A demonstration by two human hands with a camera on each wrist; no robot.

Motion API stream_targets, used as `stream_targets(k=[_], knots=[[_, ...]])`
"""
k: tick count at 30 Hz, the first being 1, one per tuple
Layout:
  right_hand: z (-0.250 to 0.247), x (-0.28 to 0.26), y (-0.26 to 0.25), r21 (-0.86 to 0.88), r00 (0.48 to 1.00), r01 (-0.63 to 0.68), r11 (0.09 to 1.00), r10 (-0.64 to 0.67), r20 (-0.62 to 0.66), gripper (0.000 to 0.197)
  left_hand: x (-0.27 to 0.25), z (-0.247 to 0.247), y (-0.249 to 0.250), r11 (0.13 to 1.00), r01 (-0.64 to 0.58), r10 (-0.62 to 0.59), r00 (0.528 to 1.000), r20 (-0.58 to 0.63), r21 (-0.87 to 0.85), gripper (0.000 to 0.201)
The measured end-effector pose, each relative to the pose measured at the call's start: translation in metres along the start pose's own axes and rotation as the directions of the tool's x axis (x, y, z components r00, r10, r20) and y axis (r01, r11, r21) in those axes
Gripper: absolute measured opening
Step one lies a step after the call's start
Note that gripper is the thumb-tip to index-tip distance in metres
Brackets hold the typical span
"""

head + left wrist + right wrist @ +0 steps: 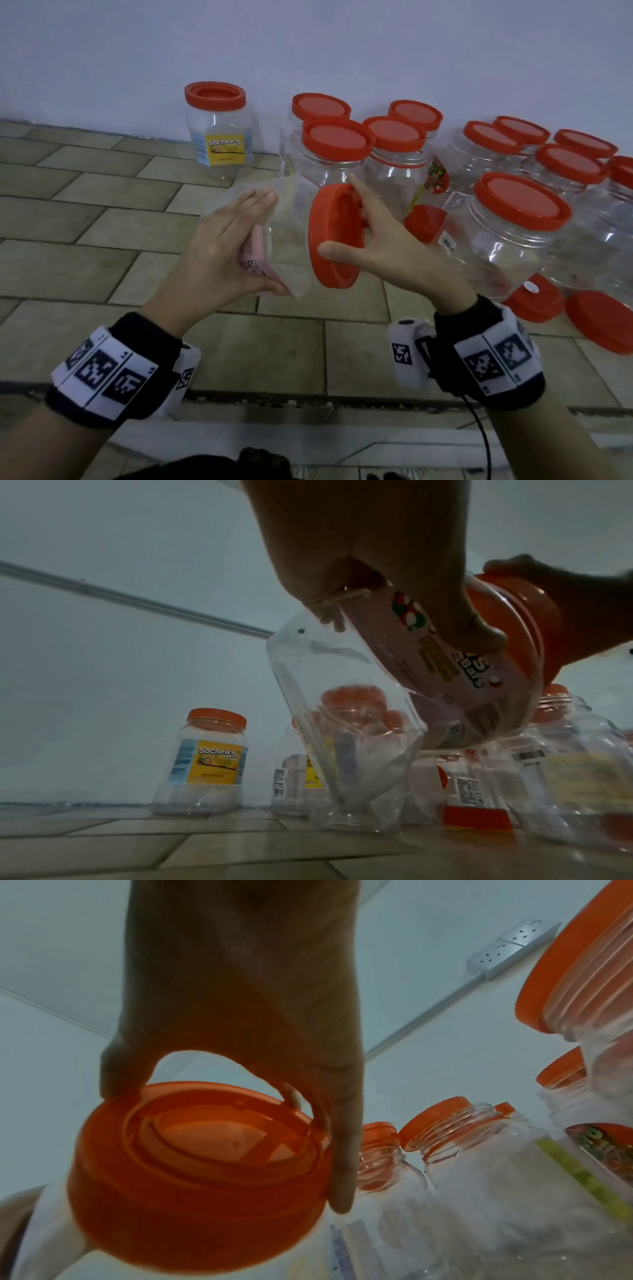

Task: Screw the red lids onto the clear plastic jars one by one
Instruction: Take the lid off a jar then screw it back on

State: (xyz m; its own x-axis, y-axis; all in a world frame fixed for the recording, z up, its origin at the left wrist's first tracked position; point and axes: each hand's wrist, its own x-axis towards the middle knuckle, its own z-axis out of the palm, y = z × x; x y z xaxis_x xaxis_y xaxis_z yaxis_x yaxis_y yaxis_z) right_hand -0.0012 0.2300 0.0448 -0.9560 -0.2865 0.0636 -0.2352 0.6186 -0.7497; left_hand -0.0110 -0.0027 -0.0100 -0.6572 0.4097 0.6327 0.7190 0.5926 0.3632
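A clear plastic jar (291,222) with a pink label lies on its side in the air, mouth to the right. My left hand (270,243) holds its body, fingers over the top and thumb underneath. The left wrist view shows the jar (342,696) with the thumb of my left hand (407,623) on the label. A red lid (337,236) sits on the jar's mouth. My right hand (342,216) grips the lid's rim between thumb and fingers. From the right wrist, the lid (198,1177) fills the lower left under my right hand (226,1145).
Several clear jars with red lids (337,144) stand along the white wall, one with a yellow Sochews label (219,137) apart at the left. A large lidded jar (513,222) stands near right. Two loose red lids (534,305) (603,322) lie on the tiled floor (102,240).
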Motion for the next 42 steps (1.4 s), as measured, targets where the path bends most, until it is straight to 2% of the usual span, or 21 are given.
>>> stream_targets(k=[3,6,8,10,12,16,20,23,25,29,33,35,37,42], knots=[[0.010,0.020,0.002,0.120,0.998,0.057,0.991,-0.052,-0.040,0.102,0.002,-0.010,-0.009,0.993,0.080,-0.085,0.995,-0.060,-0.088,0.105],[0.029,0.034,0.003,0.259,0.986,0.139,0.956,-0.110,-0.123,0.068,0.005,-0.024,-0.020,0.946,0.250,-0.281,0.950,-0.138,-0.207,0.111],[0.043,0.043,0.001,0.260,0.986,0.152,0.954,-0.128,-0.106,0.049,0.005,-0.033,-0.032,0.912,0.319,-0.371,0.909,-0.187,-0.260,0.112],[0.058,0.055,0.001,0.209,0.992,0.118,0.971,-0.108,-0.057,0.049,0.003,-0.040,-0.046,0.900,0.369,-0.422,0.872,-0.250,-0.233,0.112],[0.073,0.070,0.004,0.100,0.995,0.098,0.990,-0.098,-0.006,0.049,0.002,-0.049,-0.058,0.881,0.406,-0.468,0.824,-0.319,-0.245,0.100],[0.096,0.096,0.013,-0.197,0.978,0.162,0.967,-0.131,0.162,0.042,-0.001,-0.064,-0.083,0.850,0.380,-0.508,0.775,-0.377,-0.364,0.074],[0.109,0.112,0.016,-0.392,0.960,0.232,0.890,-0.144,0.242,0.036,0.004,-0.069,-0.113,0.809,0.416,-0.567,0.737,-0.367,-0.416,0.064],[0.125,0.120,0.015,-0.464,0.944,0.286,0.838,-0.163,0.288,0.029,0.013,-0.064,-0.137,0.776,0.451,-0.614,0.698,-0.369,-0.440,0.064],[0.133,0.126,0.015,-0.479,0.937,0.281,0.831,-0.132,0.322,0.027,0.022,-0.056,-0.152,0.758,0.461,-0.636,0.682,-0.362,-0.462,0.064],[0.135,0.134,0.018,-0.504,0.940,0.242,0.829,-0.072,0.333,0.025,0.041,-0.037,-0.179,0.702,0.509,-0.684,0.677,-0.271,-0.498,0.061],[0.135,0.135,0.021,-0.473,0.948,0.197,0.859,-0.044,0.315,0.024,0.049,-0.021,-0.206,0.650,0.561,-0.715,0.681,-0.162,-0.513,0.082],[0.135,0.137,0.022,-0.458,0.948,0.185,0.869,-0.035,0.317,0.023,0.050,-0.016,-0.217,0.647,0.585,-0.716,0.687,-0.125,-0.489,0.081],[0.135,0.137,0.023,-0.449,0.947,0.180,0.875,-0.030,0.321,0.023,0.049,-0.012,-0.226,0.637,0.604,-0.725,0.681,-0.105,-0.479,0.081],[0.137,0.137,0.023,-0.430,0.943,0.154,0.889,-0.002,0.332,0.023,0.047,-0.012,-0.235,0.624,0.612,-0.731,0.677,-0.087,-0.486,0.096]])
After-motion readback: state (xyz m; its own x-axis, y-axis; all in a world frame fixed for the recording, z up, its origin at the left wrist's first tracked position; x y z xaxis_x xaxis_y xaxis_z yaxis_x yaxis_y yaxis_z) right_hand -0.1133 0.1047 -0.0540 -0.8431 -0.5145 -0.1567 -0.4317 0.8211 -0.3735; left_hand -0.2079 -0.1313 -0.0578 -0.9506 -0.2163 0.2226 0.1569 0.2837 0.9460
